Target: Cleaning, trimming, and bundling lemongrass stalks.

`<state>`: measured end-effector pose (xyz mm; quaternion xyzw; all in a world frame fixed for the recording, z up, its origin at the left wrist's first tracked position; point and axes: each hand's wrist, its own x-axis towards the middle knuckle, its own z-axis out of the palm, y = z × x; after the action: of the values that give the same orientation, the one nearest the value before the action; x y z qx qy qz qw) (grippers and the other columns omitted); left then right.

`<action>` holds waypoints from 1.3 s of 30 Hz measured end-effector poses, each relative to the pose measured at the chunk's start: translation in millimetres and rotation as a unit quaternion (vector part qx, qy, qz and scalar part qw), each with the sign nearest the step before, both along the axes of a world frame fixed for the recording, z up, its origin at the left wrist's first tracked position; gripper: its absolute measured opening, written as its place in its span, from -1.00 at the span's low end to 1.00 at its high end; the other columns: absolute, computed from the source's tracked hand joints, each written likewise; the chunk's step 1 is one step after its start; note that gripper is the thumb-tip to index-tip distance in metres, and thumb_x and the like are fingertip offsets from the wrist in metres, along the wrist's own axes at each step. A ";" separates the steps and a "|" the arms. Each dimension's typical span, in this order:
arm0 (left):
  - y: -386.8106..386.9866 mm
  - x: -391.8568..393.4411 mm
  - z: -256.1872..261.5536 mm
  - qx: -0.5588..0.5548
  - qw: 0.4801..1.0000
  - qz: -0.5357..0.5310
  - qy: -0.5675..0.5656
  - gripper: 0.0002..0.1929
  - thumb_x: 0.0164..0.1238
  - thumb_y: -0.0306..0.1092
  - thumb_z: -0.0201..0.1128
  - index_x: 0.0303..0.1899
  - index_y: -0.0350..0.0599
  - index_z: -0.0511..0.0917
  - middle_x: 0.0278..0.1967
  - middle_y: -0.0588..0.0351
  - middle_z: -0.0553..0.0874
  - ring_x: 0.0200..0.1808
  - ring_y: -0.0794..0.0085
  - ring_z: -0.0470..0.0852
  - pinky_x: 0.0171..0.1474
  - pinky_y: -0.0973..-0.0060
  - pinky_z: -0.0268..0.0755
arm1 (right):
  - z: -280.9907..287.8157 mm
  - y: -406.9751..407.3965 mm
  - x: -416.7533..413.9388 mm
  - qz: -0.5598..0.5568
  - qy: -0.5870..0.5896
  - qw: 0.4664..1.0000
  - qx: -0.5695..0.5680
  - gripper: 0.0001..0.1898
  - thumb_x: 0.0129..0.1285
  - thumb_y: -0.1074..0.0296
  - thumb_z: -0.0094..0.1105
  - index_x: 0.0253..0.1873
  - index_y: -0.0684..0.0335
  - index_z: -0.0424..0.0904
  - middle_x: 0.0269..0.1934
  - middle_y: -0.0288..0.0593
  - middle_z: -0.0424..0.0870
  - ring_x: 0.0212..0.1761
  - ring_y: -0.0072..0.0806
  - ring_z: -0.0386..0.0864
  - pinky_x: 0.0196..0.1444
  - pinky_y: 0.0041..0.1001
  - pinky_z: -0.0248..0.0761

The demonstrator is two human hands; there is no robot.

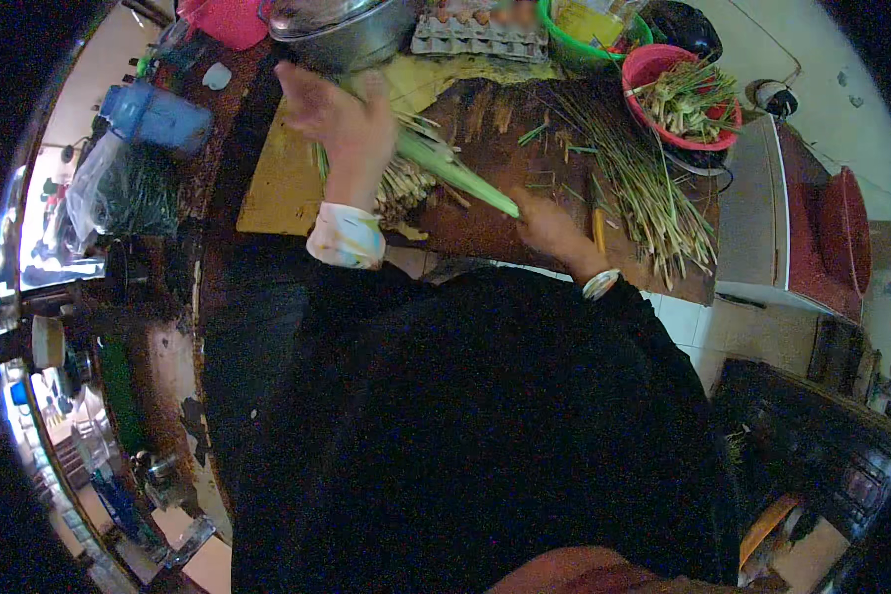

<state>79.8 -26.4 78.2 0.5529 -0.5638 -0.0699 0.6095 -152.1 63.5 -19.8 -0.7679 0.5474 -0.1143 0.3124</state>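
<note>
My right hand (553, 229) grips the pale lower end of a long green stalk (457, 172), which looks like lemongrass. The stalk slants up and left to my left hand (345, 122), raised and blurred by motion. Its thumb stands apart from the fingers, and whether it holds the leafy end cannot be made out. Beneath that stalk lies a bundle of thin pale stalks (405, 185), partly hidden by the left hand and wrist. A knife with an orange handle (599, 229) rests just beside my right hand. More long stalks (653, 193) spread across the right of the brown tabletop (482, 223).
Along the back stand a metal pot (349, 33), a cardboard egg tray (475, 46) and a green basin (605, 52). A red bowl (642, 63) at the right holds a heap of stalks. Leftward lie a blue plastic container (160, 119) and a clear plastic bag (93, 189).
</note>
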 end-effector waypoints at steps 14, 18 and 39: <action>96.8 -81.0 -89.1 0.316 0.758 -0.481 -0.307 -0.70 0.36 -0.13 -0.08 -0.30 -0.23 0.39 -0.43 -0.22 0.54 -0.35 -0.08 0.52 -0.29 0.14 0.33 | 36.0 -3.3 -61.8 0.094 -0.231 0.958 0.144 -0.57 0.24 0.03 0.00 0.03 0.27 0.42 -0.17 -0.10 0.58 -0.15 -0.31 0.54 -0.05 -0.37 0.37; 93.7 -82.6 -99.1 0.352 0.757 -0.491 -0.248 -0.70 0.35 -0.13 -0.06 -0.29 -0.23 0.37 -0.42 -0.20 0.53 -0.37 -0.07 0.51 -0.30 0.13 0.30 | -0.6 -12.7 -69.0 -0.180 -0.515 0.826 0.139 -0.34 0.35 -0.17 -0.44 0.12 0.36 0.36 -0.03 -0.05 0.51 0.01 -0.28 0.46 0.13 -0.34 0.26; 82.9 -106.2 -122.3 0.399 0.654 -0.601 -0.228 -0.46 0.39 -0.15 -0.15 0.30 -0.21 0.02 0.13 -0.19 0.34 0.19 0.09 0.30 0.26 0.39 0.07 | -49.5 -1.6 -30.2 -0.186 -0.439 0.860 0.182 -0.47 0.37 -0.09 -0.34 -0.03 0.29 0.47 -0.23 -0.16 0.58 -0.19 -0.46 0.51 -0.06 -0.48 0.33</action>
<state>-26.4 56.5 -44.1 0.2817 -0.8119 -0.5113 0.0074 -182.3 61.9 -69.2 -0.4513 0.4972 -0.3938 0.6278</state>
